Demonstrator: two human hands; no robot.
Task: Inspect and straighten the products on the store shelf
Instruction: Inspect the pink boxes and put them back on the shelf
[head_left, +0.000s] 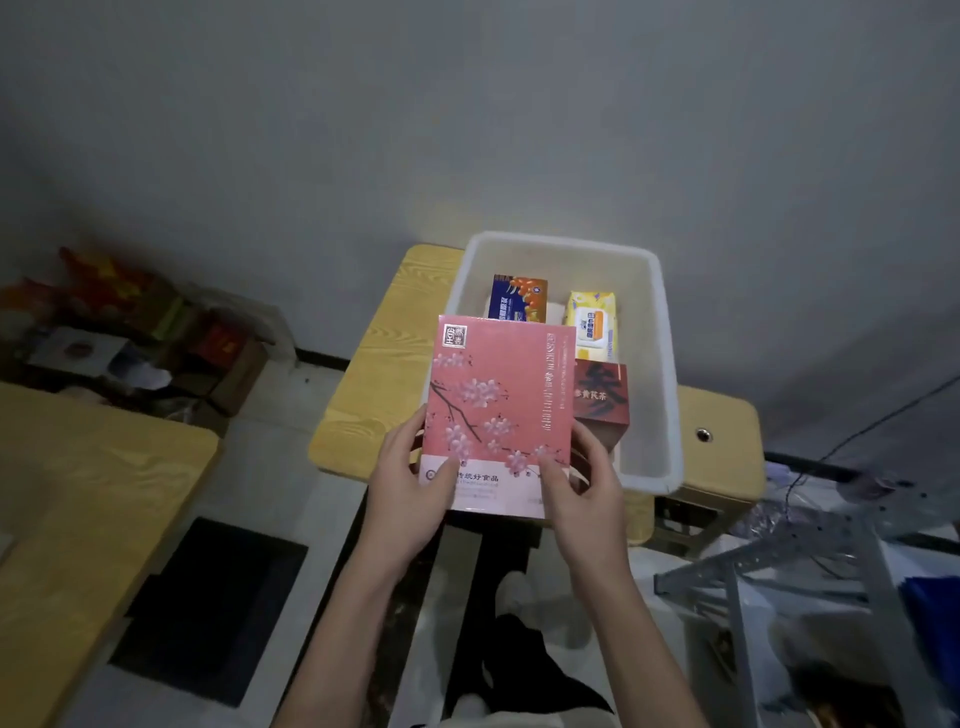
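A flat pink box (498, 400) printed with blossom branches is held up in front of me, its face toward the camera. My left hand (410, 483) grips its lower left corner, thumb across the front. My right hand (582, 488) grips the lower right corner the same way. Behind the box stands a white plastic bin (660, 364) on a small wooden table (384, 364). Inside the bin are a blue and orange box (519, 299), a yellow wipes pack (592, 325) and a dark red tea box (602, 400), partly hidden by the pink box.
A larger wooden table (78, 493) lies at the left, with a black mat (208, 608) on the floor beside it. Cardboard boxes and red goods (135, 332) pile against the wall at left. A grey metal rack frame (810, 566) lies at the right.
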